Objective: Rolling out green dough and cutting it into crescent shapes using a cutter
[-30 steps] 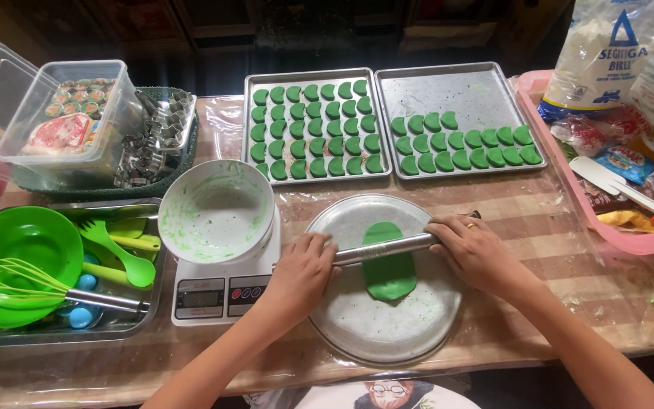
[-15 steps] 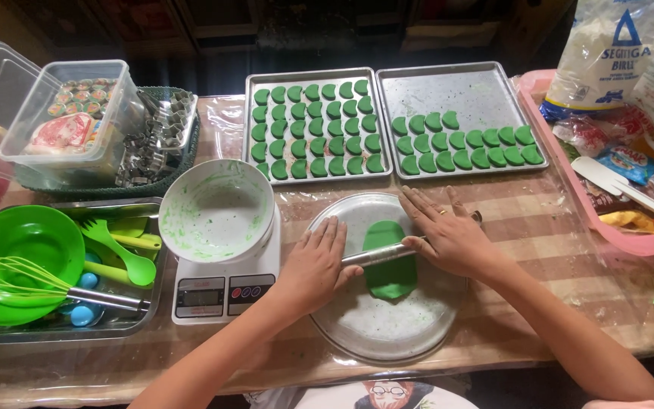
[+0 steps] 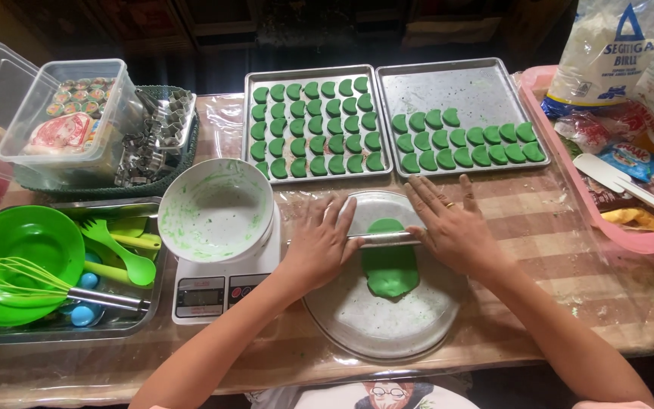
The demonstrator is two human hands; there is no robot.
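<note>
Under metal rolling pin (image 3: 384,239), flattened green dough (image 3: 391,269)

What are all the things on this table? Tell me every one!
flat green dough: one, on round metal plate, centre
metal rolling pin: one, silver, across dough
metal baking trays: two, far side, holding green crescent cookies
white bowl: one, on white kitchen scale
green plastic bowl with wire whisk: left
pink tray: right, with packets
left hand, right hand: flat on pin
</note>
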